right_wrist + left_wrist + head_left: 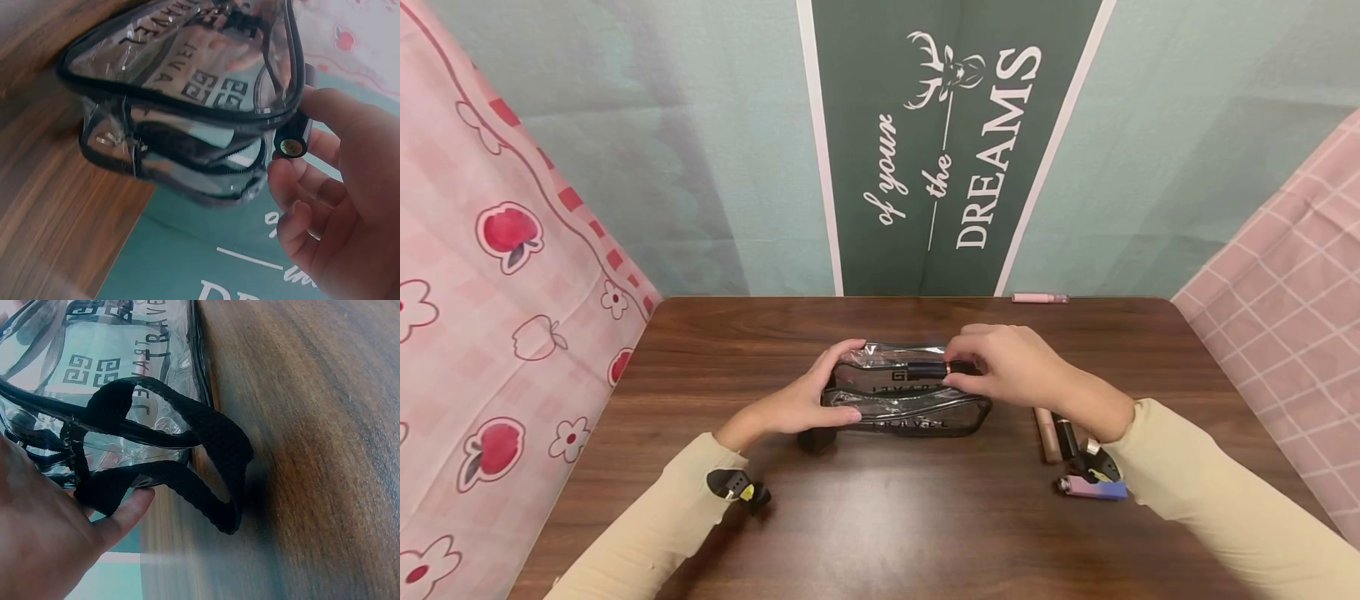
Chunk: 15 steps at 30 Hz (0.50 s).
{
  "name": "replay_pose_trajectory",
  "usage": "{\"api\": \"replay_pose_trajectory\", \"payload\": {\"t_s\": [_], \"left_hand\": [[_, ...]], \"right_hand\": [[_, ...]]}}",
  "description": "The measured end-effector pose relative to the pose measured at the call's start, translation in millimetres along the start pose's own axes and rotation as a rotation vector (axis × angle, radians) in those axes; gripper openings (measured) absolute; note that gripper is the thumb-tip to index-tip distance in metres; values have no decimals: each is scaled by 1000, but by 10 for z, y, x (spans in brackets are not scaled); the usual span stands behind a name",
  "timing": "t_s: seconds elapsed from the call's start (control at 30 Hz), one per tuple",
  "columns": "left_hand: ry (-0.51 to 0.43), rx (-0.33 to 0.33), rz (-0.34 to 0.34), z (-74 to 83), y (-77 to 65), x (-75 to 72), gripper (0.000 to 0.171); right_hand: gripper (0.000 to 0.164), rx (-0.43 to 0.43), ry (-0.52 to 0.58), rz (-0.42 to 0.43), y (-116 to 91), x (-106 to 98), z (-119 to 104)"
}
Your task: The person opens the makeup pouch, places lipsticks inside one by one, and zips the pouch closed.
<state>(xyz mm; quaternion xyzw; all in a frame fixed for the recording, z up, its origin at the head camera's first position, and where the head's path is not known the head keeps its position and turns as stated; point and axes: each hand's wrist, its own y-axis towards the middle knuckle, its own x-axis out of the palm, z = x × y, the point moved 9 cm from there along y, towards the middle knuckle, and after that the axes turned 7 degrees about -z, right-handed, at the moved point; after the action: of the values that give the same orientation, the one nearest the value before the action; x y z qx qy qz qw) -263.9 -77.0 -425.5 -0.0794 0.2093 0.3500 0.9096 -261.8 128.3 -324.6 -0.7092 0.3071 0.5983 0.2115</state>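
A clear plastic pouch [917, 421] with black piping and printed lettering stands unzipped on the table. My left hand [801, 402] grips its left end, with the thumb on the near side and fingers on the far side. A black strap loop [228, 440] sticks out from that end in the left wrist view. Between thumb and fingers, my right hand [1011, 362] pinches a black cosmetic tube [927, 370] with a thin gold band. The tube lies level over the pouch's opening; its round end [292, 147] faces the camera in the right wrist view.
Right of the pouch lie a brown-pink tube [1047, 435], a black tube [1064, 438] and a pink-to-blue tube [1093, 487], partly under the right wrist. A pink tube [1037, 298] lies at the table's back edge. Printed cloths hang around the wooden table [865, 533].
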Motion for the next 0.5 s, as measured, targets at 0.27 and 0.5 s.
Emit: {"api": "replay_pose_trajectory", "payload": {"t_s": [0.27,0.5], "left_hand": [[2,4,-1,-18,-7,4,93],[-27,17,3,-12,4,-3,93]], "right_hand": [[17,-32,23,1,109,66,-139],[17,-27,25,-6,208,129,-186]]}}
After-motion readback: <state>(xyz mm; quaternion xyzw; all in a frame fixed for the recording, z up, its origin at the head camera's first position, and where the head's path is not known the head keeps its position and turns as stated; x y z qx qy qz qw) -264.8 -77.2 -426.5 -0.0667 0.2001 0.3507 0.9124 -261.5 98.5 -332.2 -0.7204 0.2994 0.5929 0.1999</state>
